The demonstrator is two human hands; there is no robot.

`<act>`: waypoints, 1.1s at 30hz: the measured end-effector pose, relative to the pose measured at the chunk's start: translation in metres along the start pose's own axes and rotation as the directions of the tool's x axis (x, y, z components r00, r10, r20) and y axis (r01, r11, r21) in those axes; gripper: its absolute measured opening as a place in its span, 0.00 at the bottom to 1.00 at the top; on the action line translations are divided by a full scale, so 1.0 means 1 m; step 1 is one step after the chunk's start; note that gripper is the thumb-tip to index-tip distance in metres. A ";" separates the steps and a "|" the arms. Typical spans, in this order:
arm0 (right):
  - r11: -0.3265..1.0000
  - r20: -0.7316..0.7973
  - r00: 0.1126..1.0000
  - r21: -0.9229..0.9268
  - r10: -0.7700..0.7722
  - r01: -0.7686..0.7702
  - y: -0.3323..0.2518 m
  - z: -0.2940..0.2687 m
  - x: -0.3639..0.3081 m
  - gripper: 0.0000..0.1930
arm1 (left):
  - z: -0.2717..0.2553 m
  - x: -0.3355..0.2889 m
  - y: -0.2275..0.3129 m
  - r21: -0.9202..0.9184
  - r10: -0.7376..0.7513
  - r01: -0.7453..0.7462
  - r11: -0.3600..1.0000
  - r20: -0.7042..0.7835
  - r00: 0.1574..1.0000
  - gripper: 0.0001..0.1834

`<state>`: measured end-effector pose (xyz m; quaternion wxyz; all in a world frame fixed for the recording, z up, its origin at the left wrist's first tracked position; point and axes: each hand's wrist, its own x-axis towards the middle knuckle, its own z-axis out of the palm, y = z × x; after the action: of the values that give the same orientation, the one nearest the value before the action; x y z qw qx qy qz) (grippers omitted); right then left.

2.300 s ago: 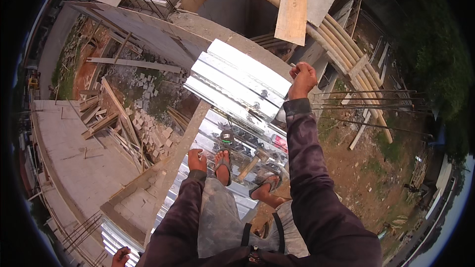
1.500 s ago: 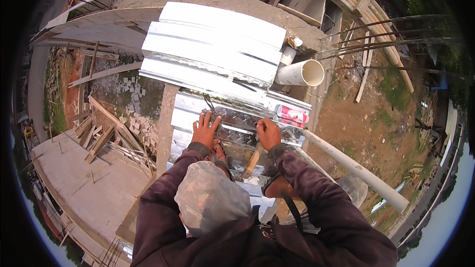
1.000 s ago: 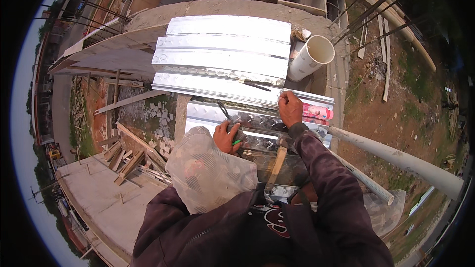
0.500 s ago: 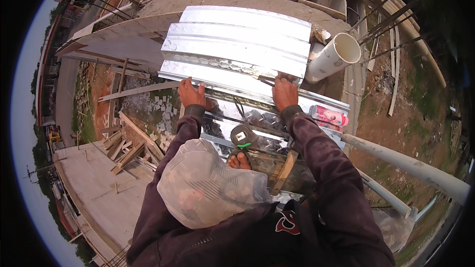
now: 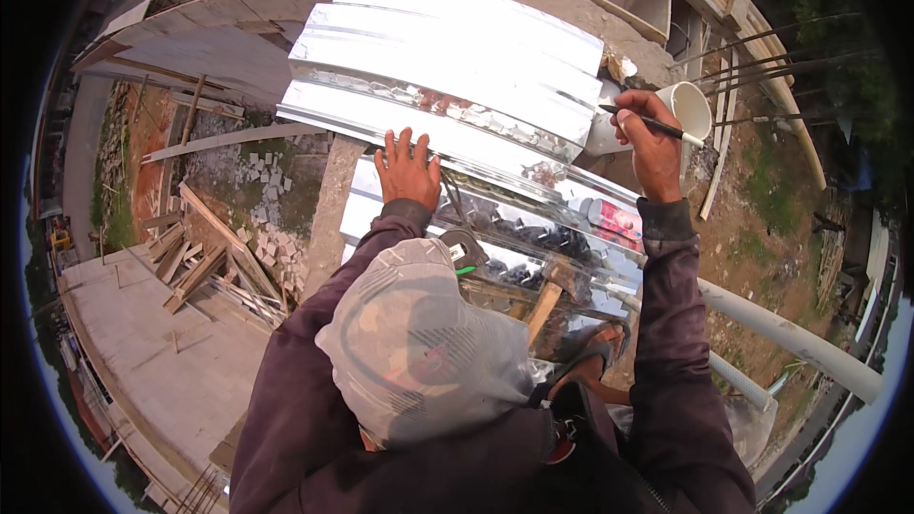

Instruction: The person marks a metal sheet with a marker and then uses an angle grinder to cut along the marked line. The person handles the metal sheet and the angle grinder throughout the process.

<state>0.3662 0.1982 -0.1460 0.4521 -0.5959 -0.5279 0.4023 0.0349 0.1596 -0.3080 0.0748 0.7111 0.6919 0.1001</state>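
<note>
My left hand [image 5: 407, 169] lies flat with its fingers spread on the near edge of a long shiny metal channel [image 5: 381, 119]. My right hand [image 5: 655, 154] is raised over the right end of the metal and pinches a black marker pen [image 5: 662, 125] with a white end. Its dark tip points left, apart from the metal. More bright metal profiles [image 5: 447, 29] lie side by side beyond the channel. Nearer to me, a tape measure [image 5: 464, 251] with a green part rests on other metal pieces, partly hidden by a grey cap [image 5: 419, 324].
A hammer [image 5: 545, 312] with a wooden handle lies near my foot. Close to my right hand are a red and pink can [image 5: 614, 219] and an upright white pipe [image 5: 693, 107]. A long grey pipe [image 5: 790, 338] runs off right. Timber scraps [image 5: 195, 271] lie below left.
My right hand has left the metal and moved right and up with the marker pen. My left hand has shifted right and flattened on the channel. My view has shifted, and a sandalled foot shows on the right.
</note>
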 end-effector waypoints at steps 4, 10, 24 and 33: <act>0.996 -0.031 0.999 0.090 -0.009 0.012 0.009 0.020 0.011 0.11 | 0.002 0.000 -0.001 0.024 -0.011 0.010 1.000 0.007 1.000 0.25; 0.990 -0.104 0.985 0.054 0.135 -0.130 0.054 0.078 0.025 0.10 | 0.000 0.003 0.002 -0.009 -0.017 0.017 1.000 0.044 0.999 0.26; 0.981 0.024 0.986 -0.104 0.165 -0.162 0.103 0.138 0.060 0.09 | -0.008 0.004 0.000 -0.035 -0.018 0.023 0.999 0.139 0.990 0.28; 0.972 0.062 0.974 -0.113 0.216 -0.208 0.064 0.167 0.083 0.09 | -0.003 0.003 -0.003 -0.039 -0.010 0.014 0.999 0.107 0.994 0.28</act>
<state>0.2334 0.2971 -0.2530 0.3544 -0.6567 -0.4981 0.4417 0.0314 0.1629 -0.3057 0.1262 0.7097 0.6891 0.0752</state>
